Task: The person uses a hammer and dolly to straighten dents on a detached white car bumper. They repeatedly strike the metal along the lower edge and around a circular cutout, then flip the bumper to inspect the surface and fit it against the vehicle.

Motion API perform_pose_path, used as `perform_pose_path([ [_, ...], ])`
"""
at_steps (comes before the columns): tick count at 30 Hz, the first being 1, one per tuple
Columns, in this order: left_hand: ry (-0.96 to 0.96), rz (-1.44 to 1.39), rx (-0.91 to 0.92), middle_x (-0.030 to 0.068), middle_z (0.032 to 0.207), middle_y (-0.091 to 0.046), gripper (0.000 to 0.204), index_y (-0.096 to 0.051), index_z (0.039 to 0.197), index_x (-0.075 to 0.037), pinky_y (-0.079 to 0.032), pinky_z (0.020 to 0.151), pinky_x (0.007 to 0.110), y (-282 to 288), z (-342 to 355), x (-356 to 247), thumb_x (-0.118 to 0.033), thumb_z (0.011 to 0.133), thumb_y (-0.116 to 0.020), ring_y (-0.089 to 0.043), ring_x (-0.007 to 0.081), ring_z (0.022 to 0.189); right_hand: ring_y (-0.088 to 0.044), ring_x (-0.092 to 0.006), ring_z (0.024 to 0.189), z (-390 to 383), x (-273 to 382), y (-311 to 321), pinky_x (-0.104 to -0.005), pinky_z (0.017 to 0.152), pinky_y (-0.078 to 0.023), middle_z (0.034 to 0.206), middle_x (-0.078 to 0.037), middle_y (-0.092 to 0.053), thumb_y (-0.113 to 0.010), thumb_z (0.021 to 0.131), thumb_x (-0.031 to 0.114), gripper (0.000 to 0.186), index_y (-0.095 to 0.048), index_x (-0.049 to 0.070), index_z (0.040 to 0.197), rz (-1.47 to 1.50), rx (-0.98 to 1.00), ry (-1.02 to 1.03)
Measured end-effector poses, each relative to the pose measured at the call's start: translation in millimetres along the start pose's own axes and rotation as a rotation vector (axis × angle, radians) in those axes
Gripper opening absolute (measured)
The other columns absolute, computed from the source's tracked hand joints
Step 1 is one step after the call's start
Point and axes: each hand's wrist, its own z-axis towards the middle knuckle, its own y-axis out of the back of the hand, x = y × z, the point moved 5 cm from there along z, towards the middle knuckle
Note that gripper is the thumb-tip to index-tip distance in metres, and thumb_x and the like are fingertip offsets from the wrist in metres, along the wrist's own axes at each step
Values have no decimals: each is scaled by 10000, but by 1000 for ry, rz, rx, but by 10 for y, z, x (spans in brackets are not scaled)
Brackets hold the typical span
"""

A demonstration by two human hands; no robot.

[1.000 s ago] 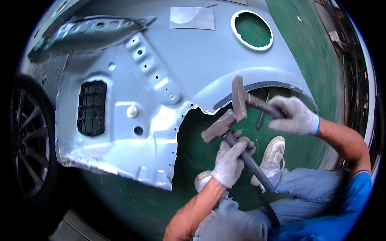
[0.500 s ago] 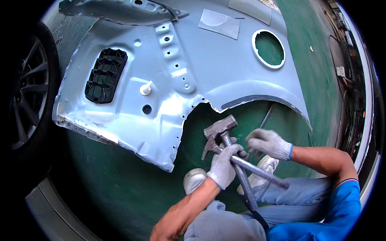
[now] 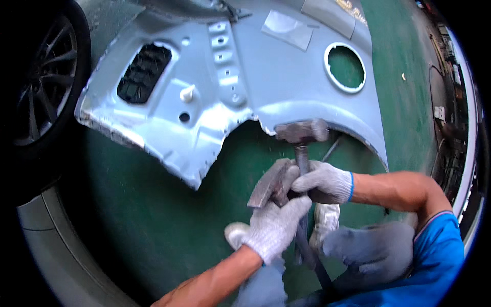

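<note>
My gloved left hand (image 3: 273,225) is closed around a smaller hammer just below its flat, wide head (image 3: 268,187). In my gloved right hand (image 3: 327,181) is the upper handle of a sledgehammer (image 3: 302,131), whose block-shaped metal head points up, close to the curved cut-out of the panel. The hands are nearly touching, and the two handles run down together between my knees, where they blur and overlap. Beyond them a silver-blue car body panel (image 3: 204,123) lies with its wheel-arch edge facing me.
A white ring (image 3: 327,66) frames a round hole in the panel, and a black vent grille (image 3: 140,77) is set in its left part. A thin rod (image 3: 332,147) sticks out below the arch. A car wheel (image 3: 48,77) stands at left above the green floor (image 3: 401,112).
My right hand has moved left and taken hold of the sledgehammer handle. The smaller hammer has turned in my left hand, and the sledgehammer head has risen to the right.
</note>
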Motion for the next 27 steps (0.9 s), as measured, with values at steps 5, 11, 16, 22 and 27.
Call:
perform_pose_path([
  [5,420,-497,-70,53,853,-592,308,-568,1233,-56,-575,541,304,346,236,185,-81,931,-628,-578,121,604,-649,-150,701,-94,749,525,-310,663,-569,846,-57,-642,-715,938,276,364,-605,-12,1132,-508,-555,399],
  [11,393,-580,-342,35,795,-582,190,-567,1017,-81,-582,533,322,202,294,1016,-262,1008,-627,-570,116,564,-519,-76,515,-199,858,543,-226,441,-436,756,-8,-555,-680,961,290,331,-571,14,1108,-598,-594,410],
  [16,256,-887,-404,35,800,-618,343,-582,1125,-84,-588,551,356,181,601,1169,-416,1040,-568,-606,135,581,-520,-71,490,50,456,626,-228,412,-428,724,16,-543,-681,959,283,317,-579,27,1116,-709,-604,241],
  [22,269,-1091,-414,-12,644,-488,432,-571,1036,-84,-453,447,308,-33,784,1322,-510,1052,-505,-467,127,475,-516,-80,477,236,288,705,-238,402,-426,710,9,-524,-687,950,261,308,-556,29,1106,-732,-550,186],
  [27,197,-1078,-343,5,636,-493,496,-562,1060,-59,-448,414,328,-163,881,1237,-550,1044,-495,-462,137,448,-517,-86,473,234,264,736,-247,402,-433,718,4,-530,-689,938,255,335,-552,14,1127,-758,-545,161],
])
